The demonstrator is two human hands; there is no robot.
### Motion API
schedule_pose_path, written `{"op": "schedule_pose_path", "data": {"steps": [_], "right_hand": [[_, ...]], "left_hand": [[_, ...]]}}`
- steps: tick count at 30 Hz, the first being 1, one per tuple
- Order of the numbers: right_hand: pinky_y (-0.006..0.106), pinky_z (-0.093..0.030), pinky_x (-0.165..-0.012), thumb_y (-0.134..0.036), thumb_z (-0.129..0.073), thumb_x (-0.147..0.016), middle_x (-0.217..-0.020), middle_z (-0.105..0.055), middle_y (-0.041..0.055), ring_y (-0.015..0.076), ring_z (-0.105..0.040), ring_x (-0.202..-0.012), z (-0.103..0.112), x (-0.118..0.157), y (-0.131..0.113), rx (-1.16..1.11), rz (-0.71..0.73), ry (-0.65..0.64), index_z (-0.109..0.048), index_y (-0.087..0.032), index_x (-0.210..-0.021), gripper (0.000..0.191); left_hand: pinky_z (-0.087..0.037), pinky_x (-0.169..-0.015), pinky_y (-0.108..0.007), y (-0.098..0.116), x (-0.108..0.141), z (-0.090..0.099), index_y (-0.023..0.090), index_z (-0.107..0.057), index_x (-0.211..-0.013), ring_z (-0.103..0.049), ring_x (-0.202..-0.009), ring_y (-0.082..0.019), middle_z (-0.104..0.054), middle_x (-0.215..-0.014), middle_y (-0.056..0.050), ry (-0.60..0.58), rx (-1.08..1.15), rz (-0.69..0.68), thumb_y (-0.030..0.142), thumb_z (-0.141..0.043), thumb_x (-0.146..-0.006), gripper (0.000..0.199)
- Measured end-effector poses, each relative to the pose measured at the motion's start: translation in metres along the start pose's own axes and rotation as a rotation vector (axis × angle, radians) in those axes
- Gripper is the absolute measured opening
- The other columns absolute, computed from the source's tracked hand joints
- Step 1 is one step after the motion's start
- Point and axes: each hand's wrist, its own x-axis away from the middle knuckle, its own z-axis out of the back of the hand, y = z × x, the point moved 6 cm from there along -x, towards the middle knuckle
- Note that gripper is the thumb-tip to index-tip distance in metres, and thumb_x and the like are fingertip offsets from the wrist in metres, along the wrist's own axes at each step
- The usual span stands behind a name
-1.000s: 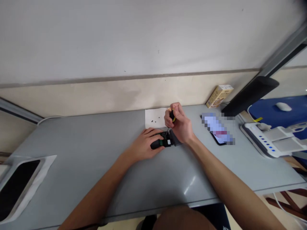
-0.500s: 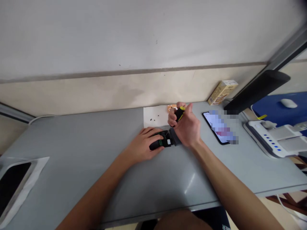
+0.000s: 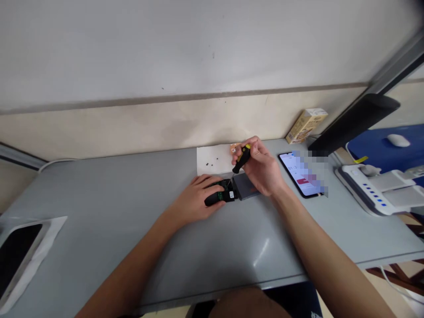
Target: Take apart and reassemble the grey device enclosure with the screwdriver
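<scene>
Near the middle of the grey table, my left hand [image 3: 195,201] grips an opened black device [image 3: 228,194] with green circuit board showing inside. My right hand [image 3: 261,165] is closed around a black and yellow screwdriver [image 3: 243,158], tilted, its thin shaft pointing down into the device. Where exactly the tip touches is too small to tell. A dark grey flat box [image 3: 245,186] lies against the device's right side, partly under my right hand. Behind my hands is a white sheet of paper [image 3: 212,154] bearing several tiny dark pieces, with an orange patterned item [image 3: 233,147] at its right.
To the right lie a lit phone [image 3: 303,176], a white power strip [image 3: 361,190] and a blue mat [image 3: 380,145] with a white mouse [image 3: 398,140]. A yellow carton [image 3: 306,126] stands by the wall. A white-edged tray [image 3: 44,238] is at far left.
My right hand has turned and shifted slightly right, so the screwdriver's handle and shaft now show, along with more of the grey box. My left hand stays on the device.
</scene>
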Motion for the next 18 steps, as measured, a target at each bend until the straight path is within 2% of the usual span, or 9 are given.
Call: {"op": "schedule_pose_path", "data": {"steps": [4, 7, 12, 15, 18], "right_hand": [[0.031, -0.048, -0.074, -0.04, -0.051, -0.102, -0.085, -0.052, 0.0025, 0.0152, -0.052, -0.076, -0.006, -0.001, 0.006, -0.099, -0.039, 0.014, -0.058, -0.023, -0.089, 0.023], [0.029, -0.044, -0.066, -0.049, -0.047, -0.103, -0.076, -0.044, 0.0004, 0.0142, -0.044, -0.067, -0.01, 0.001, 0.009, -0.138, -0.038, 0.061, -0.056, -0.023, -0.088, 0.032], [0.027, -0.04, -0.06, -0.048, -0.053, -0.101, -0.07, -0.037, -0.0026, 0.0133, -0.036, -0.059, -0.012, 0.004, 0.008, -0.101, -0.014, 0.094, -0.05, -0.025, -0.086, 0.027], [0.027, -0.043, -0.063, -0.046, -0.054, -0.1, -0.072, -0.042, -0.0016, 0.0136, -0.042, -0.063, -0.006, 0.003, 0.006, -0.094, -0.013, 0.085, -0.05, -0.025, -0.085, 0.027], [0.03, -0.049, -0.072, -0.048, -0.056, -0.099, -0.084, -0.053, 0.0015, 0.0151, -0.052, -0.074, 0.0, 0.0, 0.003, -0.051, -0.038, 0.065, -0.054, -0.024, -0.088, 0.026]], "left_hand": [[-0.044, -0.113, -0.047, 0.001, 0.0, 0.0, 0.027, -0.069, -0.117, -0.054, -0.13, -0.026, -0.062, -0.141, -0.004, 0.011, -0.003, -0.004, 0.032, -0.068, -0.096, 0.022], [-0.044, -0.113, -0.047, 0.001, 0.001, 0.0, 0.028, -0.069, -0.119, -0.054, -0.13, -0.025, -0.062, -0.141, -0.004, 0.014, -0.007, 0.006, 0.032, -0.068, -0.096, 0.023], [-0.044, -0.113, -0.048, 0.001, 0.0, 0.0, 0.028, -0.068, -0.12, -0.055, -0.13, -0.026, -0.062, -0.141, -0.004, 0.004, 0.0, 0.011, 0.032, -0.068, -0.095, 0.025], [-0.044, -0.113, -0.048, 0.001, -0.001, 0.0, 0.028, -0.068, -0.121, -0.055, -0.129, -0.026, -0.062, -0.141, -0.004, 0.005, 0.0, 0.009, 0.033, -0.068, -0.095, 0.026], [-0.044, -0.112, -0.048, 0.001, -0.001, -0.001, 0.028, -0.068, -0.121, -0.055, -0.129, -0.027, -0.062, -0.141, -0.004, -0.01, 0.009, 0.021, 0.033, -0.068, -0.095, 0.026]]}}
